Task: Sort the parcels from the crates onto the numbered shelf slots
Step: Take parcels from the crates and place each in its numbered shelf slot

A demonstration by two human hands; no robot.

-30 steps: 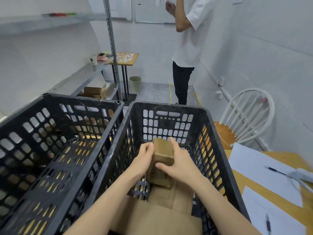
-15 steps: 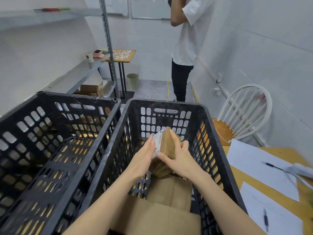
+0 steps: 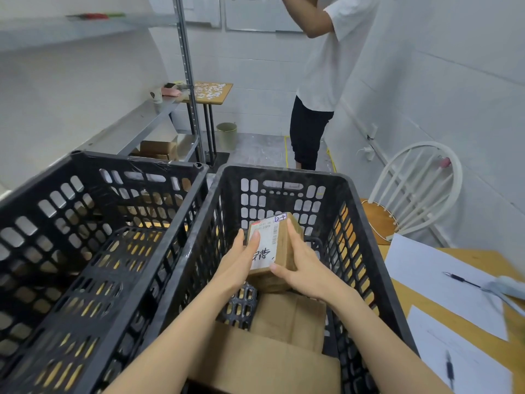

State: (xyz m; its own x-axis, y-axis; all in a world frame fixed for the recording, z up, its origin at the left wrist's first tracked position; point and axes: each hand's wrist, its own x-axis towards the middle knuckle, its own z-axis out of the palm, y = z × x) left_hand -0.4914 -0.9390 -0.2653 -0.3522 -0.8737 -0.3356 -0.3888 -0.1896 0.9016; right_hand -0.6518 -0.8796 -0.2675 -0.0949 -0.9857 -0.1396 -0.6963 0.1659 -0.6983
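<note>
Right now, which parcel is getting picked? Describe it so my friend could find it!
Look in the right black crate. Both hands, left hand and right hand, hold a small brown parcel above bigger plain boxes. Only it shows a white label marked 2-4.

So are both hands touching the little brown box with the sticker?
Touching. The head view shows the left hand with its thumb pressed on the white label and the right hand wrapped around the other side of the small parcel.
</note>
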